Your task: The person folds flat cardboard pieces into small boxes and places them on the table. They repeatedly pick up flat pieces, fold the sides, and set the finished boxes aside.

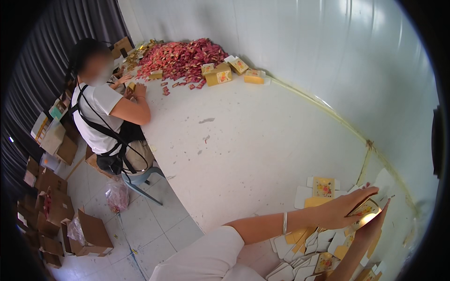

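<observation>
At the white table's (262, 140) right edge, we see the left hand (344, 208) and right hand (375, 225) clasped around a small yellow cardboard box with floral print (363, 213), above scattered flat box blanks (309, 243).

Yellow floral carton blank (363, 213), red sachets (180, 58)

I see a long white desk (243, 136) against a pale glossy wall (328, 47), dark curtains (42, 47) on the left, and a grey tiled floor (154, 225).
</observation>
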`<action>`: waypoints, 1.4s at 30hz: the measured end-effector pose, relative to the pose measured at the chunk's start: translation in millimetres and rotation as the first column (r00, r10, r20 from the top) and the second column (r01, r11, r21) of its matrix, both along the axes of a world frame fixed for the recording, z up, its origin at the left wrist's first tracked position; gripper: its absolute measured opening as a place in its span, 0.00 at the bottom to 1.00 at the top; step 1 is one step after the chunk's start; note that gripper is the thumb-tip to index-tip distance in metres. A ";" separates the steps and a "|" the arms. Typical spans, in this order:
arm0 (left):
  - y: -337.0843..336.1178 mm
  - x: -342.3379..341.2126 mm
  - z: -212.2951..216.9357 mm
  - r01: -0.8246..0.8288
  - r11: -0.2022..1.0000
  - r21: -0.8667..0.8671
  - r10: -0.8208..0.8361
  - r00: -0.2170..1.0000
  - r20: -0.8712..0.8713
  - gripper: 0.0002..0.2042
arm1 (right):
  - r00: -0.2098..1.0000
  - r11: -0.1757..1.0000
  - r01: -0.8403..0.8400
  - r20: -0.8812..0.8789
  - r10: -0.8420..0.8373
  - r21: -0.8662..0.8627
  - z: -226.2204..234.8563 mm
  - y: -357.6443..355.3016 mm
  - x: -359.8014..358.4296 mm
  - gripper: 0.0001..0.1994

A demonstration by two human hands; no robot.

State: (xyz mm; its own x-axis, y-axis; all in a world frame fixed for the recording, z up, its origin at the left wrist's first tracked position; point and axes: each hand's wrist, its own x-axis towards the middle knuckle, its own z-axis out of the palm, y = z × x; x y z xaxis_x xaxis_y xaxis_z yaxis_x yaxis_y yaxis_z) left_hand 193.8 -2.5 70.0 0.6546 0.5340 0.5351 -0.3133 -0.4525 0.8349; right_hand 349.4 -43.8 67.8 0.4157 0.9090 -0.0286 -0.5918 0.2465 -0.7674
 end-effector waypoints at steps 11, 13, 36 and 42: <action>5.9 -3.9 -1.2 -0.121 0.977 -0.175 0.108 0.991 -0.081 0.18 | 0.983 0.977 -0.172 0.092 0.161 0.129 -19.4 0.0 9.8 0.17; 5.0 -4.8 2.3 -0.119 0.971 -0.208 0.114 0.993 -0.035 0.18 | 0.987 0.968 -0.156 0.075 0.143 0.198 -15.7 -0.6 4.3 0.14; 2.4 -7.6 1.1 -0.229 0.973 -0.015 0.227 0.970 -0.088 0.28 | 0.707 0.980 -0.197 0.691 0.153 -0.016 -1.9 -1.8 12.8 0.15; 10.8 -15.7 11.3 -0.180 0.961 -0.208 0.148 0.976 -0.159 0.23 | 0.680 0.928 -0.364 0.703 0.207 0.079 13.0 -1.0 -7.0 0.15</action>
